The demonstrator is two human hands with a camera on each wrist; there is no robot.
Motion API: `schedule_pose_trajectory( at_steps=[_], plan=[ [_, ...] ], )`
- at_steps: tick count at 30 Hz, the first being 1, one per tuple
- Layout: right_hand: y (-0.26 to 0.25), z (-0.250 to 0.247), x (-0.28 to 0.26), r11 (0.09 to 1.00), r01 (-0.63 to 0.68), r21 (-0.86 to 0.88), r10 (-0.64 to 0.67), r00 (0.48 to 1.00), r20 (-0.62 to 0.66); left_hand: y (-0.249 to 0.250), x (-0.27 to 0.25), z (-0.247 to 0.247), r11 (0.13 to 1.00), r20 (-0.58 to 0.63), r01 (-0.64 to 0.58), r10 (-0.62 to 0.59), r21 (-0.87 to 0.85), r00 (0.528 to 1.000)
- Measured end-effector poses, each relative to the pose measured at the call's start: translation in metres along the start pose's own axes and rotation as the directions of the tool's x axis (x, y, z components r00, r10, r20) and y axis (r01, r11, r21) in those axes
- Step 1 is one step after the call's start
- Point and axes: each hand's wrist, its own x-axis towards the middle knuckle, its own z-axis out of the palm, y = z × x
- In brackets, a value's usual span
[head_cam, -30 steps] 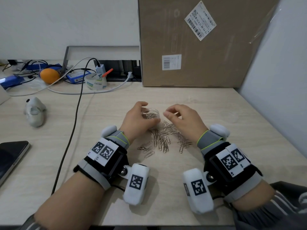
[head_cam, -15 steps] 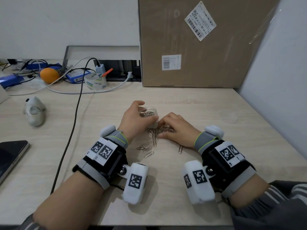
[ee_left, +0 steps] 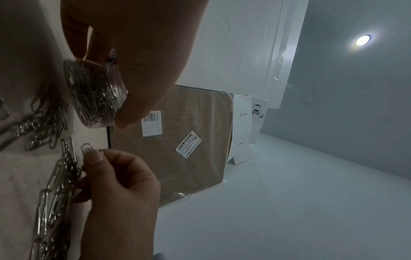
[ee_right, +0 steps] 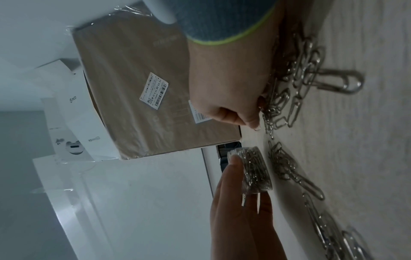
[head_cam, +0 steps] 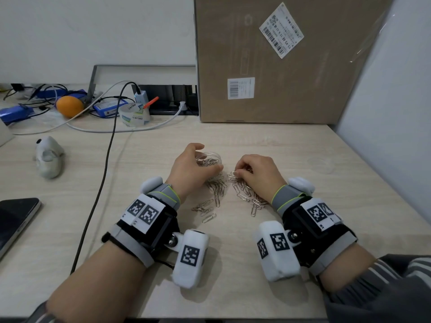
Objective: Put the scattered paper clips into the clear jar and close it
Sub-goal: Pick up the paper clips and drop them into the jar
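A small clear jar (head_cam: pixel 211 159), open and partly filled with paper clips, stands on the desk; my left hand (head_cam: pixel 200 157) grips it from the left. Just right of it, my right hand (head_cam: pixel 238 174) pinches paper clips at the top of the scattered pile (head_cam: pixel 247 197). More clips (head_cam: pixel 206 209) lie between my wrists. In the left wrist view the right hand's thumb and forefinger (ee_left: pixel 95 158) pinch one clip (ee_left: pixel 86 146) below the jar (ee_left: pixel 95 95). A faint clear lid (head_cam: pixel 319 163) lies flat to the right.
A large cardboard box (head_cam: pixel 279 61) stands at the back and a white wall (head_cam: pixel 396 136) closes the right side. A black cable (head_cam: pixel 102 183) runs down the left; a phone (head_cam: pixel 14 220), a white gadget (head_cam: pixel 49 157) and a tape roll (head_cam: pixel 134 114) lie beyond it.
My right hand came down from beside the jar's mouth onto the pile, then shifted slightly right with clips pinched. The left hand kept hold of the jar.
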Motion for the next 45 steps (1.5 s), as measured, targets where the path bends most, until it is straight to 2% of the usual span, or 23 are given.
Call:
schedule_pose_trajectory(
  at_steps=[4,7,10,13,16,20,23,25,28,30,32,36,39,41,45],
  plan=[
    [0.003,-0.002,0.004,0.965,-0.119,0.234,0.167,0.966,-0.196,0.0,0.0,-0.001,1.0,0.018,-0.001,0.0,0.005,1.0],
    [-0.001,-0.01,0.005,0.877,-0.098,0.47,0.258,0.922,-0.288,0.003,-0.002,0.0,0.998,0.084,-0.042,0.039,0.042,0.996],
    [-0.01,-0.016,0.003,0.817,-0.039,0.575,0.263,0.913,-0.312,0.008,-0.007,0.002,0.997,0.218,-0.074,0.069,0.016,0.973],
    [-0.02,-0.017,0.0,0.797,0.014,0.603,0.19,0.943,-0.274,0.01,-0.011,0.006,0.994,0.316,-0.104,0.093,0.017,0.944],
    [-0.026,-0.014,-0.006,0.831,0.038,0.555,0.084,0.977,-0.194,0.01,-0.013,0.008,0.991,0.33,-0.137,0.125,0.014,0.936],
    [-0.025,-0.011,-0.009,0.932,0.055,0.358,-0.016,0.994,-0.11,0.011,-0.013,0.007,0.985,0.317,-0.169,0.149,0.035,0.937],
    [-0.026,-0.012,-0.009,0.943,0.055,0.327,-0.019,0.994,-0.112,0.011,-0.013,0.007,0.986,0.298,-0.167,0.156,0.012,0.942],
    [-0.026,-0.014,-0.008,0.944,0.054,0.325,0.0,0.986,-0.164,0.01,-0.011,0.007,0.99,0.276,-0.14,0.13,0.019,0.952],
    [-0.017,-0.017,-0.006,0.97,-0.01,0.243,0.059,0.978,-0.199,0.008,-0.007,0.005,0.995,0.169,-0.089,0.082,0.038,0.982],
    [-0.009,-0.014,-0.003,0.992,-0.082,0.096,0.091,0.992,-0.084,0.006,-0.004,0.002,0.998,0.061,-0.056,0.054,0.033,0.997],
    [-0.006,-0.01,-0.004,0.987,-0.13,-0.096,0.141,0.983,0.114,0.004,0.0,-0.002,1.0,-0.028,-0.021,0.021,0.001,0.999],
    [-0.008,0.002,-0.007,0.959,-0.015,-0.283,0.125,0.918,0.377,0.0,0.006,-0.008,0.998,-0.118,0.017,-0.023,-0.056,0.993],
    [-0.009,0.007,-0.009,0.959,0.105,-0.264,0.028,0.89,0.454,0.0,0.007,-0.007,0.999,-0.123,0.011,-0.015,-0.035,0.992],
    [-0.012,0.009,-0.011,0.962,0.171,-0.212,-0.061,0.893,0.445,0.0,0.007,-0.006,1.0,-0.117,0.007,-0.01,-0.026,0.993],
    [-0.015,0.019,-0.008,0.976,0.208,-0.073,-0.163,0.903,0.397,0.001,0.007,-0.005,1.0,-0.118,0.0,-0.003,-0.029,0.993]
  ],
)
